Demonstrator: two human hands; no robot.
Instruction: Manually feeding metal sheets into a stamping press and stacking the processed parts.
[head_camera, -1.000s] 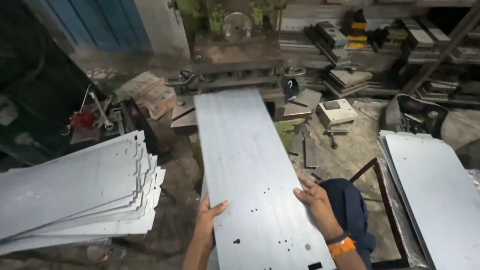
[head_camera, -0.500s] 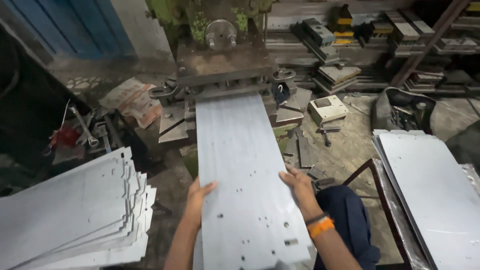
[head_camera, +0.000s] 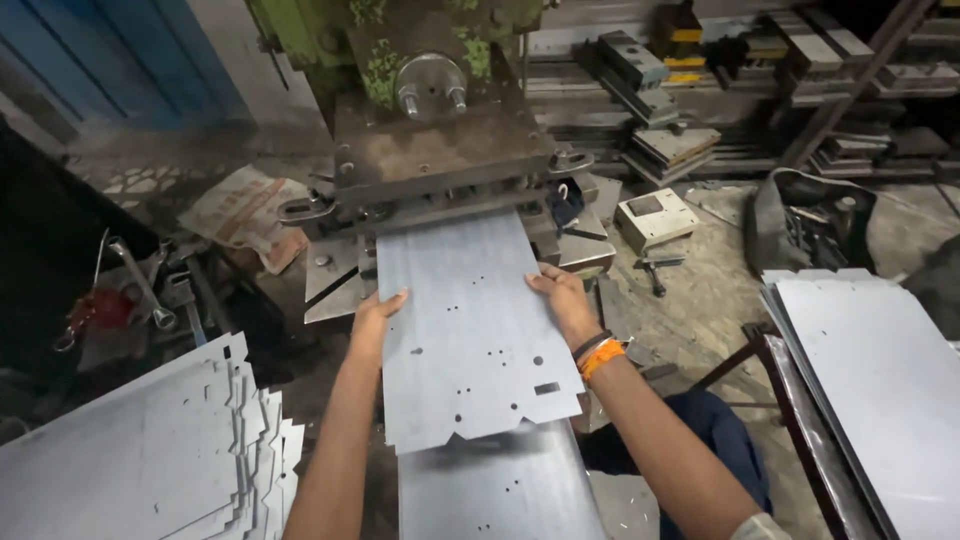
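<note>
The metal sheet (head_camera: 468, 330) lies flat with its far end pushed under the press (head_camera: 440, 150), its notched near end resting over another sheet (head_camera: 500, 490) below it. My left hand (head_camera: 375, 318) grips its left edge, fingers curled over the top, pinching the rim. My right hand (head_camera: 562, 300) clamps the right edge the same way, an orange band (head_camera: 601, 357) on that wrist. Left of the press and nearer me sits a stack of punched sheets (head_camera: 140, 460); right of it, a pile of blank sheets (head_camera: 880, 390).
</note>
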